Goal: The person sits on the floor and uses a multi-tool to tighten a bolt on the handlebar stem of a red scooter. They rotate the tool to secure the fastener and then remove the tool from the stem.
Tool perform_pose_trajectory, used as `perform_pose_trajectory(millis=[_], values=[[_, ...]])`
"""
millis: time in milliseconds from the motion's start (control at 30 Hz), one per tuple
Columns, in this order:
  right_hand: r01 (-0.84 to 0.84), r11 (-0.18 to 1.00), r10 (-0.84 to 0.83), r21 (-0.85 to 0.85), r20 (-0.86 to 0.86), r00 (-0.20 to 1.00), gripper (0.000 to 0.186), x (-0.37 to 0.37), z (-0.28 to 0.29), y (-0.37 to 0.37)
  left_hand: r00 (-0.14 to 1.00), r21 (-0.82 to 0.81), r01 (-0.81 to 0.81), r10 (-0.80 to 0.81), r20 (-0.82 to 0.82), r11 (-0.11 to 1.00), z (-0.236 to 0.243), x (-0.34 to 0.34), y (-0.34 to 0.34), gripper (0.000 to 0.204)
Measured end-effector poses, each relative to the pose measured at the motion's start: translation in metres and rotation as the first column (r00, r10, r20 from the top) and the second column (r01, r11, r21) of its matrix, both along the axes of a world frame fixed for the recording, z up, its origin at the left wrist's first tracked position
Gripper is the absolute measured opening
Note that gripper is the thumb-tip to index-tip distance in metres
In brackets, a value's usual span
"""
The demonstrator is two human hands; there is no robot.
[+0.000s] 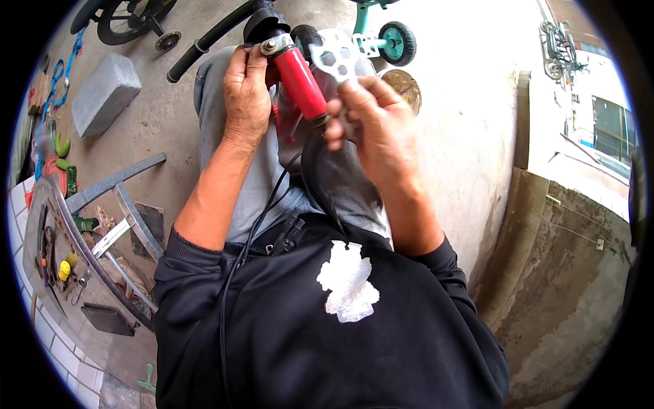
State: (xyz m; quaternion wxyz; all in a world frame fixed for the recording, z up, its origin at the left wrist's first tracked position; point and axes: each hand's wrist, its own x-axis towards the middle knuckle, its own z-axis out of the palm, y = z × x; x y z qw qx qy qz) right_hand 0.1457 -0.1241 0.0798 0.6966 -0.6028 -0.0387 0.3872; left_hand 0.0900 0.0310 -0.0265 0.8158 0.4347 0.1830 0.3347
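Observation:
Between my knees stands a red metal tube [301, 83], tilted, with a silver clamp and bolt [272, 45] at its upper end. My left hand [246, 95] is closed around that upper end, thumb and fingers by the clamp. My right hand [381, 126] grips a flat silver multi-hole wrench [317, 54] with hexagonal openings. The wrench head is raised just right of the tube; the hand is slightly blurred, close to the tube's lower end. A black handlebar [204, 49] reaches out beyond my left hand. Dark cables [272, 198] hang over my lap.
A grey concrete block [102, 102] lies on the floor at left. Nearer, a round-edged table [48, 273] carries hand tools. Ahead are a turquoise frame with a small wheel [397, 43], a wooden stump [403, 87] and a black wheel [129, 24]. A concrete ledge [511, 238] runs along the right.

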Motion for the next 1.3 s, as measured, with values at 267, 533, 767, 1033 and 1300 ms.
perform_pose_trajectory(millis=[267, 533, 767, 1033, 1300], values=[[0.005, 0.994, 0.008, 0.108, -0.123, 0.992, 0.022, -0.034, -0.015, 0.031, 0.981, 0.094, -0.078, 0.093, -0.173, 0.993, -0.002, -0.004, 0.002, 0.025], [0.072, 0.987, -0.057, 0.146, -0.1, 0.993, 0.025, -0.052, -0.024, 0.043, 0.966, 0.179, 0.013, 0.034, -0.255, 0.984, -0.019, -0.004, 0.012, 0.032], [0.02, 0.992, -0.006, 0.125, -0.107, 0.994, 0.026, -0.052, -0.024, 0.048, 0.959, 0.239, 0.046, 0.025, -0.283, 0.97, -0.032, -0.003, 0.018, 0.029], [-0.002, 0.981, 0.032, 0.192, -0.152, 0.988, 0.026, -0.06, -0.023, 0.059, 0.986, 0.063, -0.067, 0.076, -0.15, 0.996, -0.034, 0.002, 0.012, 0.025], [-0.005, 0.972, 0.042, 0.234, -0.156, 0.987, 0.025, -0.058, -0.033, 0.061, 0.994, -0.043, -0.04, 0.036, -0.101, 0.998, -0.029, 0.0, 0.011, 0.023]])
